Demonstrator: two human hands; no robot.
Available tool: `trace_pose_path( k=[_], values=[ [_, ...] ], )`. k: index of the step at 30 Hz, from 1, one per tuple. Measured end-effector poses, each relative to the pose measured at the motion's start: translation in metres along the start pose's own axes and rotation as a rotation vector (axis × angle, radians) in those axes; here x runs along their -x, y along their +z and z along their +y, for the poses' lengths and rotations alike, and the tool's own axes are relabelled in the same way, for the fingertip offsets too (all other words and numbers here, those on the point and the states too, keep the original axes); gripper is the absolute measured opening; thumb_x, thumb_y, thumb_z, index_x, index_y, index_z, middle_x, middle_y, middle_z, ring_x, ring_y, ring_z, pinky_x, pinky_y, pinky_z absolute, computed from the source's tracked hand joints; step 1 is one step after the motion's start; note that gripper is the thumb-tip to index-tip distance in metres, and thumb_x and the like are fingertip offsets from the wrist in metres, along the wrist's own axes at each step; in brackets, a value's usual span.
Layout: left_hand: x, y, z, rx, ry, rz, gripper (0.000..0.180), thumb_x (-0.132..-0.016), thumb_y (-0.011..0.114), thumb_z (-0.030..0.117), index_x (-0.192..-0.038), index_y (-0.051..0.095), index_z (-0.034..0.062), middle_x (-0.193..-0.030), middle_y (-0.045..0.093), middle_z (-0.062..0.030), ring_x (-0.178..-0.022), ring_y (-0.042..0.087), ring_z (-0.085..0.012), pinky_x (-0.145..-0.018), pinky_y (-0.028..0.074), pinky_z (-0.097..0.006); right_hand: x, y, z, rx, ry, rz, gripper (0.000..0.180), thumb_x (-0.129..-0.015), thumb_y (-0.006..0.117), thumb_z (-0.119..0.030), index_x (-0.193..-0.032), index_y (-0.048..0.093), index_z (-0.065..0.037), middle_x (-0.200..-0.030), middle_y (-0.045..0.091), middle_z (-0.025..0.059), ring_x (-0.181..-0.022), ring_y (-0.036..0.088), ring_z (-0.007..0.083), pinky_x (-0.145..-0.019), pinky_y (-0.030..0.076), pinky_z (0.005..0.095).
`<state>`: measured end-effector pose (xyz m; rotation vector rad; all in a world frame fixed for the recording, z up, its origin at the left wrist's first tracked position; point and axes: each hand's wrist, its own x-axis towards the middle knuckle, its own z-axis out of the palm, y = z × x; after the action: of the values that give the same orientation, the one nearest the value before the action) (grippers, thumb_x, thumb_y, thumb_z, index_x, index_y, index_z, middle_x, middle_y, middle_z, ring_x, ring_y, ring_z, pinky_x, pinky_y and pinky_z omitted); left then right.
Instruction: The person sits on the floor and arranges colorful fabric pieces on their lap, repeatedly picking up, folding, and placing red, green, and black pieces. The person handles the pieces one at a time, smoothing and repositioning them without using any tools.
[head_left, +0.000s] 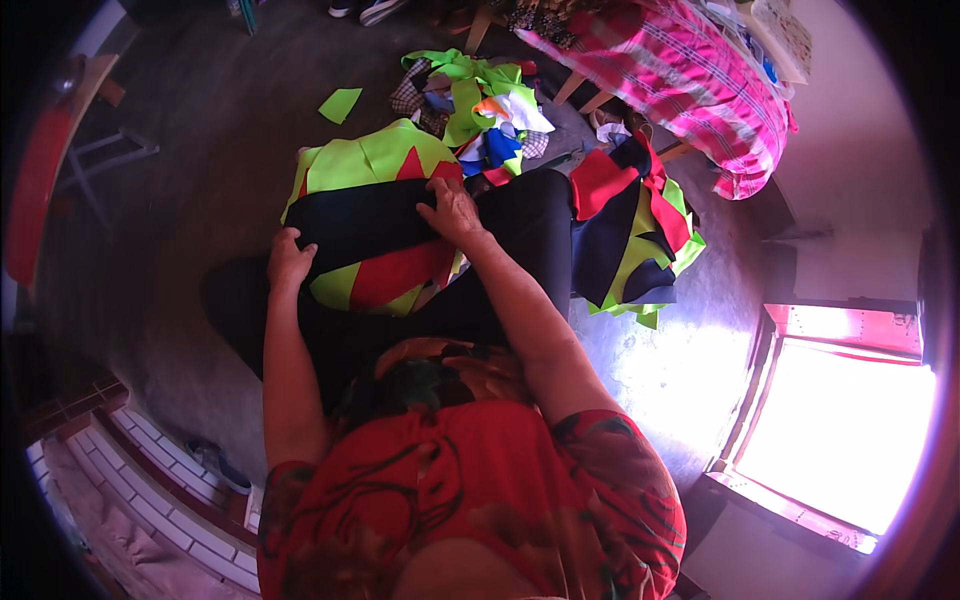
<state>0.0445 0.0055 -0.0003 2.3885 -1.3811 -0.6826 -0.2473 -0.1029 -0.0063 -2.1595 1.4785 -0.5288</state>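
Grey floor (215,160) all around, and black cloth (365,222) stretches between the grips: left hand (290,258) pinching its left edge, right hand (455,210) on the other end, whether pinching I can't tell; green cloth (375,155) just beyond, scrap pile (465,100) farther out.

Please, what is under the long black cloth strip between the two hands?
Past the edges of the long black cloth strip, lime-green cloth and red cloth show. What its middle covers cannot be seen.

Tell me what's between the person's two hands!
In the head view, a dark cloth piece lies between the left hand and the right hand.
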Motion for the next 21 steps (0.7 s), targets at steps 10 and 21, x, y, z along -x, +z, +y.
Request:
trace_pose_path(
  k=[10,21],
  values=[
    [0.003,-0.007,-0.002,0.016,-0.028,-0.024,0.048,-0.08,0.071,0.02,-0.119,0.052,-0.0002,-0.122,0.054,-0.0195,-0.113,0.054,-0.0343,-0.093,0.045,-0.04,0.021,-0.088,-0.066,0.0,-0.302,0.154,0.04,-0.076,0.07,-0.017,-0.113,0.058,-0.01,-0.114,0.055,0.014,-0.109,0.054,0.0317,-0.094,0.045,0.0399],
    [0.015,-0.013,0.008,0.025,-0.051,0.086,0.043,-0.083,0.068,0.021,-0.12,0.053,0.0035,-0.125,0.05,-0.0156,-0.115,0.052,-0.0321,-0.094,0.045,-0.039,0.079,-0.196,0.028,0.341,0.06,0.404,0.04,-0.072,0.07,-0.015,-0.11,0.06,-0.007,-0.109,0.059,0.0146,-0.104,0.054,0.0343,-0.09,0.043,0.0426]
  ],
)
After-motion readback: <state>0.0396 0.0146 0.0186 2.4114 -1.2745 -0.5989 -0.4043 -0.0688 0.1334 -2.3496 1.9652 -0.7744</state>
